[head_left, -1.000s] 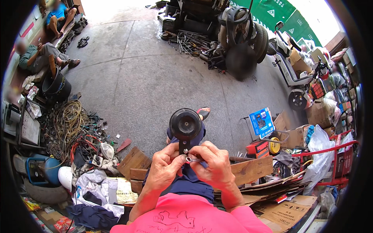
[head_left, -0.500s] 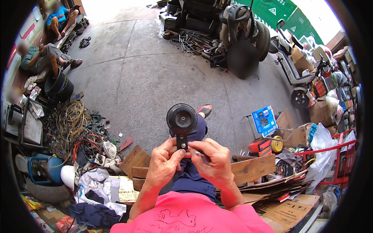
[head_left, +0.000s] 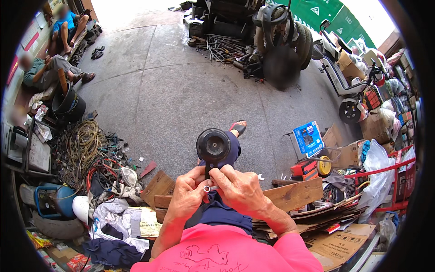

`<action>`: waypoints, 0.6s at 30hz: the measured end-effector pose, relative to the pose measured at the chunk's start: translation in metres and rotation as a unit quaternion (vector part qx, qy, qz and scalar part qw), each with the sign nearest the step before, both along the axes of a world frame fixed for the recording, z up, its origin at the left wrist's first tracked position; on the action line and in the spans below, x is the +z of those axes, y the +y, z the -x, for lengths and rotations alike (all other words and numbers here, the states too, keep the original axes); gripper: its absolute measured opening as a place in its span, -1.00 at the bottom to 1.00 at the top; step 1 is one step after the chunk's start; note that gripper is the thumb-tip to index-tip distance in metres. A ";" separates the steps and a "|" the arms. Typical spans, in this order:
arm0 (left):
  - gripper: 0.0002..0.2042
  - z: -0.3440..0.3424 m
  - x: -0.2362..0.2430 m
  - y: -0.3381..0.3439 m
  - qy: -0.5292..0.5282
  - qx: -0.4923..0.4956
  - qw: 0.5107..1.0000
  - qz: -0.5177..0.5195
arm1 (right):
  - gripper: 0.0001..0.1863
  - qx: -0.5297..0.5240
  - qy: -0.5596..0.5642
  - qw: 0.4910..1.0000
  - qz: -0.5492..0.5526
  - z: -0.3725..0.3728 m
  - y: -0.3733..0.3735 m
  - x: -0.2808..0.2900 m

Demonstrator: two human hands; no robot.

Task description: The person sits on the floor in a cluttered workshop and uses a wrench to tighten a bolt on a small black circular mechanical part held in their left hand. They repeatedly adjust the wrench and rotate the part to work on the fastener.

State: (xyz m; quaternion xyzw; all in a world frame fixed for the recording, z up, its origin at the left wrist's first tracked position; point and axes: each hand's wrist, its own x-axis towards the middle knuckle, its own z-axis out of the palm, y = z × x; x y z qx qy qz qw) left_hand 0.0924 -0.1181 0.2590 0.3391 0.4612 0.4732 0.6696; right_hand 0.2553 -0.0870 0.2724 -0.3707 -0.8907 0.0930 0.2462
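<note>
A round black horn point(head_left: 213, 144), its face upward, is held out over my lap by its flat bracket. Thumb and fingers of my left hand point(head_left: 186, 188) are closed on the bracket end. My right hand point(head_left: 239, 190) is closed too, its fingertips meeting the left ones at the bracket. From its right side sticks the open jaw of a silver wrench point(head_left: 261, 177). A metal ring end point(head_left: 207, 188) shows by my left thumb; whether it belongs to the same wrench, I cannot tell. My fingers hide the bracket's fastening.
Wooden boards point(head_left: 294, 195) lie just beyond my knees. Tangled cables point(head_left: 84, 145) and cloths are heaped at left, flattened cardboard point(head_left: 340, 245) at right. A blue box point(head_left: 308, 139) stands near a white scooter point(head_left: 337, 79). Two people sit at far left.
My right hand has turned over and moved slightly inward, covering the bracket's bolt. The wrench jaw now shows at its right, and the ring end beside my left thumb. The horn dipped slightly.
</note>
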 end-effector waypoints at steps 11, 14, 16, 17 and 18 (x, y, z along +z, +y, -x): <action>-0.76 -0.008 -0.079 -0.015 -0.132 -0.054 0.983 0.115 | -0.83 0.096 -0.127 0.983 0.086 -0.019 0.003 -0.035; -0.77 -0.011 -0.083 -0.023 -0.148 -0.079 0.976 0.141 | -0.81 0.113 -0.111 0.979 0.130 -0.025 -0.003 -0.043; -0.78 -0.012 -0.085 -0.026 -0.151 -0.079 0.975 0.143 | -0.81 0.123 -0.132 0.965 0.190 -0.025 -0.003 -0.034; -0.79 -0.013 -0.085 -0.027 -0.153 -0.079 0.974 0.144 | -0.81 0.116 -0.134 0.966 0.189 -0.025 -0.003 -0.035; -0.80 -0.015 -0.081 -0.026 -0.144 -0.076 0.977 0.137 | -0.82 0.109 -0.134 0.967 0.187 -0.024 -0.004 -0.035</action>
